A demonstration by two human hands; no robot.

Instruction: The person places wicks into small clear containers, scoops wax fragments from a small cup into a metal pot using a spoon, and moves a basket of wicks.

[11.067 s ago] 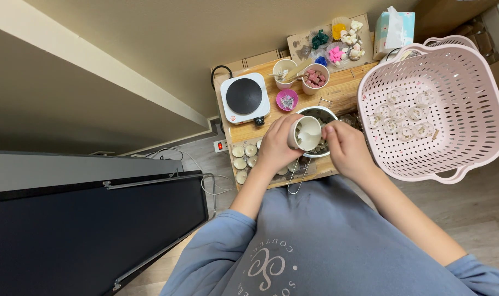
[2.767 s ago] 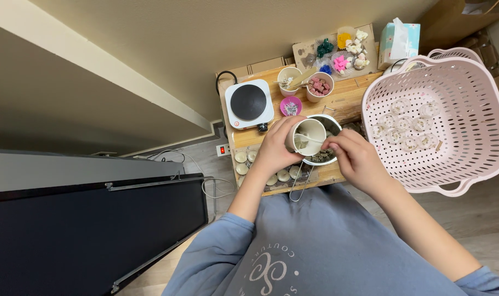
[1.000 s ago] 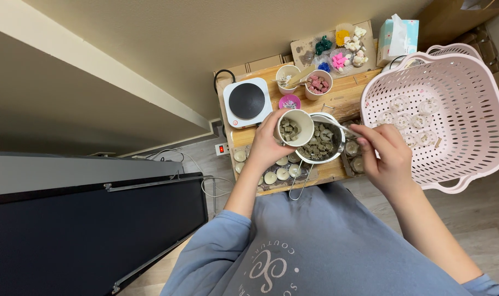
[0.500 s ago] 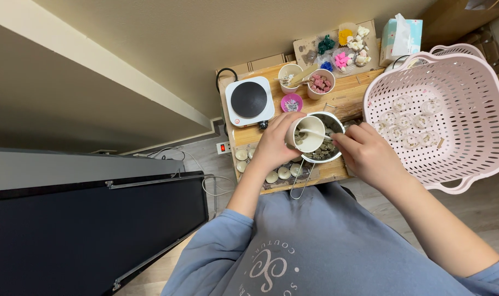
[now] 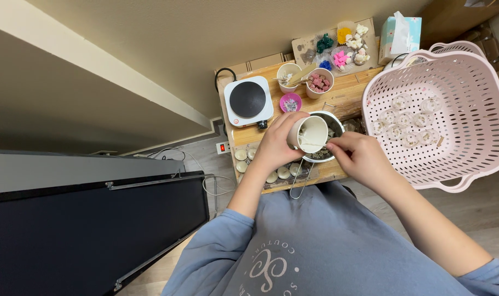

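Observation:
My left hand grips a white cup, tipped on its side with its mouth facing my right hand. My right hand pinches a thin stick whose tip reaches into the cup. Just under the cup sits a metal pot holding dark bits, on a small wooden table. Several small round cream-coloured tins lie along the table's near edge, partly hidden by my left wrist.
A white hotplate with a black top stands at the table's left. Behind the pot are two cups and a pink dish. A pink perforated basket with small jars stands right. A tissue box sits beyond.
The cup went from upright, showing dark bits inside, to tipped toward my right hand. My right hand came in from beside the basket and put the stick into the cup.

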